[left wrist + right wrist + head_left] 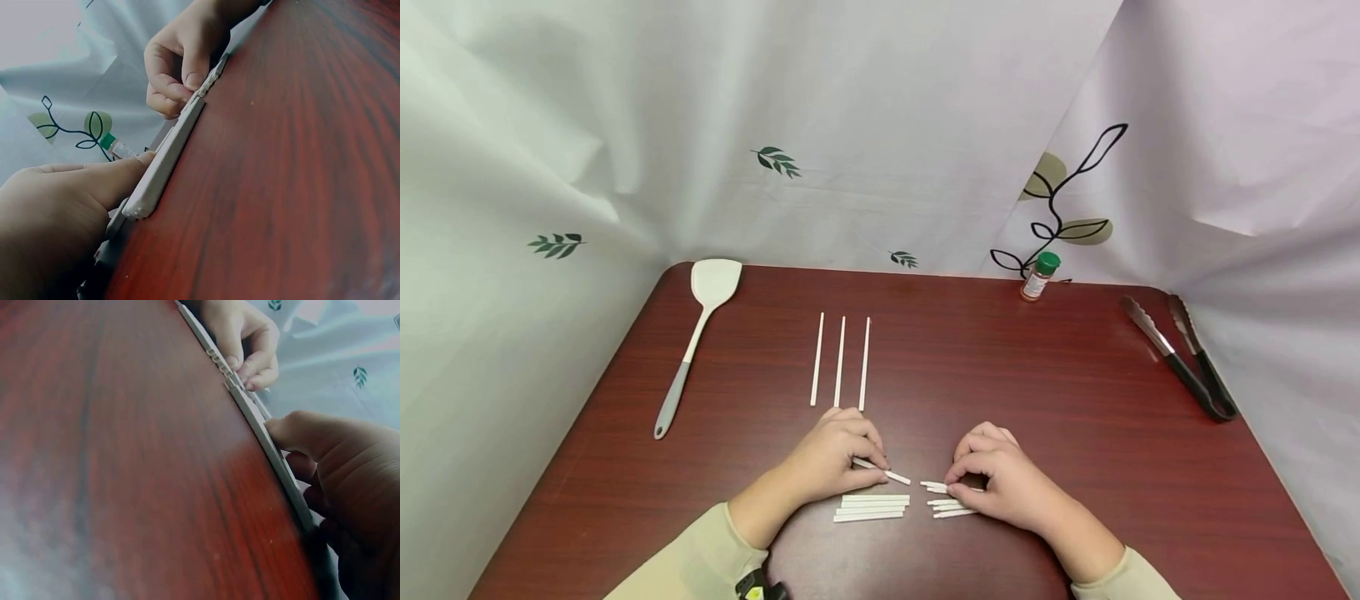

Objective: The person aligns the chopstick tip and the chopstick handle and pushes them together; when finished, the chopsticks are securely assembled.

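My left hand [838, 454] pinches a short white stick [898, 477] between thumb and fingertips, low over the table. Just below it, several short white sticks [871, 508] lie side by side. Across a narrow gap, my right hand [997, 477] has its thumb and fingers on another white stick [932, 485], its far end covered by the hand. More short sticks [951, 514] lie partly beneath that hand. In the left wrist view a row of sticks [169, 159] runs along the tabletop between both hands. Three longer white sticks [840, 358] lie parallel beyond the left hand.
A white spatula [711, 287] with a grey handle lies at the left of the dark red table [970, 358]. At the back stands a green-capped spice bottle [1037, 282]. Black-handled tongs [1195, 379] lie spread near the right edge. Patterned white curtain [865, 150] surrounds the far sides.
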The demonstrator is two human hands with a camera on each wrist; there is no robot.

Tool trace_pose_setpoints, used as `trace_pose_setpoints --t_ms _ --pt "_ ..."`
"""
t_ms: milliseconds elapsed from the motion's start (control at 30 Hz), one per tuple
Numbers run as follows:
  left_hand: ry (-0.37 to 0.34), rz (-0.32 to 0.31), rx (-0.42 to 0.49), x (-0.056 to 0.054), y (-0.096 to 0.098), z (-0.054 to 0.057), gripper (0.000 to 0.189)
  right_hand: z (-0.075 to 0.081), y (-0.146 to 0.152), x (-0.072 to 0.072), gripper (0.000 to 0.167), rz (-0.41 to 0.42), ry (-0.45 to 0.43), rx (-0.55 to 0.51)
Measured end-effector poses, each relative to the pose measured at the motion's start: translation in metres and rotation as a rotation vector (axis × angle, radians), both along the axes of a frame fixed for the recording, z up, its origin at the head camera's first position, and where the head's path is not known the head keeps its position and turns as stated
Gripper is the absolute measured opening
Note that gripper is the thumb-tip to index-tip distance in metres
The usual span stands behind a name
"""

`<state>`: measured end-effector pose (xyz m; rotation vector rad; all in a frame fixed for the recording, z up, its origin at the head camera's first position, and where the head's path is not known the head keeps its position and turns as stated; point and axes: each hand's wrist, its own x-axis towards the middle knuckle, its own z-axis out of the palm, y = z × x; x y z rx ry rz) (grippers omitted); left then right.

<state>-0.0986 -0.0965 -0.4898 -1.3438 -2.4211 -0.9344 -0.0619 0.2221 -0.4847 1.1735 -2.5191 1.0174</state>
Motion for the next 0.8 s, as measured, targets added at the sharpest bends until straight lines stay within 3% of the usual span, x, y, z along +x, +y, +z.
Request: trace_pose_setpoints --t_ms 400,600,800 --pt "-0.039 0.034 -0.036 0.0016 0.0027 0.0021 0.013 0.0001 -0.0034 0.0028 0.036 -0.014 -0.030 -0.005" --pt "-0.079 0.070 -0.074 0.0037 0.0019 0.0024 0.012 -0.0020 -0.0034 0.0023 0.030 -0.001 -0.062 -0.022" --pt "-0.106 0.112 -0.043 0.0042 0.0042 0.0047 0.010 -0.0037 -0.0017 -0.0005 0.020 -0.079 -0.090 -0.044"
